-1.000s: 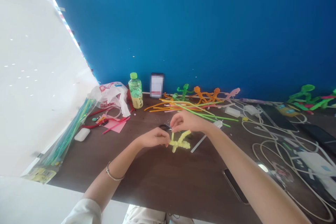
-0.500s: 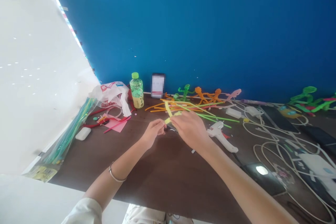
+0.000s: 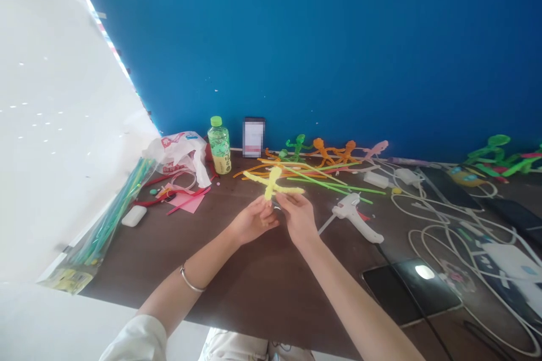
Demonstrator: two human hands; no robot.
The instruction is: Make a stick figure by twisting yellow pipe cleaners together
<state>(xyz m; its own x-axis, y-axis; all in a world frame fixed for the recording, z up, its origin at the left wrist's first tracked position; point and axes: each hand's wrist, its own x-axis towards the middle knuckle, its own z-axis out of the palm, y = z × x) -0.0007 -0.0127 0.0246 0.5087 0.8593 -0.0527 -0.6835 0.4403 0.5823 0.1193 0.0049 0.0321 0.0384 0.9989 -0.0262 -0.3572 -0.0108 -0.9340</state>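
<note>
A yellow pipe-cleaner figure (image 3: 272, 182) stands upright between my hands, its head up and two arms spread sideways. My left hand (image 3: 256, 220) pinches its lower end, the fingers curled. My right hand (image 3: 300, 217) has thumb and fingers closed at the figure's lower right side, just under one arm. Fingers hide the bottom of the figure. Behind it on the dark table lie loose yellow, orange and green pipe cleaners (image 3: 330, 183). A white hot glue gun (image 3: 358, 219) lies to the right of my right hand.
Along the blue wall stand a drink bottle (image 3: 220, 149), a phone (image 3: 253, 138) and orange figures (image 3: 324, 152). On the left are a bag of pipe cleaners (image 3: 112, 217), a white case (image 3: 134, 215) and a plastic bag (image 3: 184, 149). Cables (image 3: 427, 231) and a dark tablet (image 3: 410, 290) lie right.
My right hand has come down from over the yellow figure to its lower right side. The figure's arms now spread out both ways, with its head in view.
</note>
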